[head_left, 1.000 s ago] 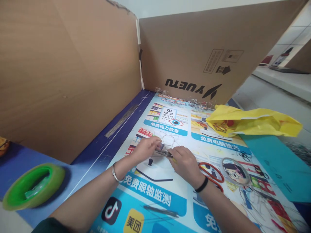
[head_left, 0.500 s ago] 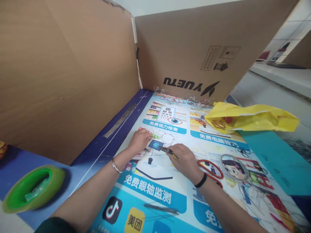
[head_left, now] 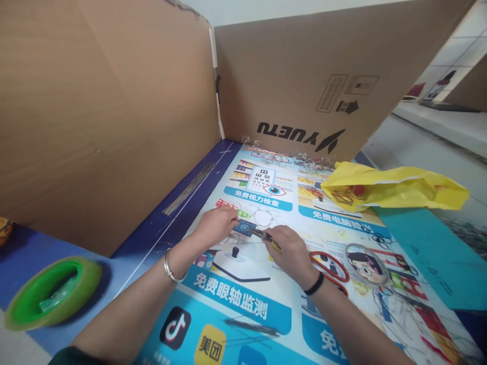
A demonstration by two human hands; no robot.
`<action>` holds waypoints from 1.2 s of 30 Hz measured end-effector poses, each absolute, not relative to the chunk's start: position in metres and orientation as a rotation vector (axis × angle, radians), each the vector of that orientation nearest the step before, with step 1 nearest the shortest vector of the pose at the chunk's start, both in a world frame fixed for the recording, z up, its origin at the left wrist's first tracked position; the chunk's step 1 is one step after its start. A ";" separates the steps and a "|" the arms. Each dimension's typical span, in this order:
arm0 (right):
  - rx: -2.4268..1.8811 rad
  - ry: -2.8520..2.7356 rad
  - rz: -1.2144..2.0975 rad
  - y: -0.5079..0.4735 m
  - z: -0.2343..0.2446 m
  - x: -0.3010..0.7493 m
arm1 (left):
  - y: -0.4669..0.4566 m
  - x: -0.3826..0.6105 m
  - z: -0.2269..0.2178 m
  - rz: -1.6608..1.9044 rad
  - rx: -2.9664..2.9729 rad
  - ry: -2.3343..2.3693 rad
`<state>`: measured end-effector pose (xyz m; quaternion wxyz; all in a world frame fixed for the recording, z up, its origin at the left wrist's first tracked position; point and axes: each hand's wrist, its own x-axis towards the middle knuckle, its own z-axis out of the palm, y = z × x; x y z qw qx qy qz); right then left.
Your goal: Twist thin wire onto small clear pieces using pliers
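Note:
My right hand [head_left: 292,256] grips a pair of pliers [head_left: 269,237] with yellow and black handles, the jaws pointing left over the printed poster [head_left: 251,289]. Just left of the jaws, my left hand [head_left: 217,225] is closed in a pinch; what its fingertips hold is too small to make out. Thin wire loops lie on the poster beyond the fingers. A bundle of short dark wires [head_left: 251,327] rests on the poster nearer to me. Orange-handled scissors [head_left: 331,266] lie beside my right wrist.
Tall cardboard panels [head_left: 114,116] stand at the left and back. A green-cored tape roll [head_left: 23,304] sits at left, a yellow plastic bag [head_left: 403,185] at right. Straight wires [head_left: 188,190] lie along the left panel. A clear tape ring [head_left: 385,279] and wire scraps [head_left: 312,161] are on the poster.
My left hand has turned, its wrist and bracelet shifting left and slightly toward me, fingertips still near the pliers. My right hand and the pliers have barely moved.

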<state>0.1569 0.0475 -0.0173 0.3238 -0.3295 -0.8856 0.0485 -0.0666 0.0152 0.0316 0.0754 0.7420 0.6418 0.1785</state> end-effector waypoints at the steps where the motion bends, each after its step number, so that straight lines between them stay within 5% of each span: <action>1: -0.862 -2.323 0.130 0.047 -0.017 0.157 | 0.012 -0.064 0.033 0.471 2.193 1.923; 17: -0.842 -2.336 0.182 0.048 -0.019 0.157 | 0.002 -0.053 0.015 0.223 2.309 1.956; 27: -0.954 -2.096 0.259 0.054 -0.015 0.159 | 0.016 -0.050 0.026 0.924 1.588 1.604; 36: -0.978 -2.055 0.185 0.063 -0.014 0.168 | 0.045 -0.032 0.031 1.035 1.396 1.427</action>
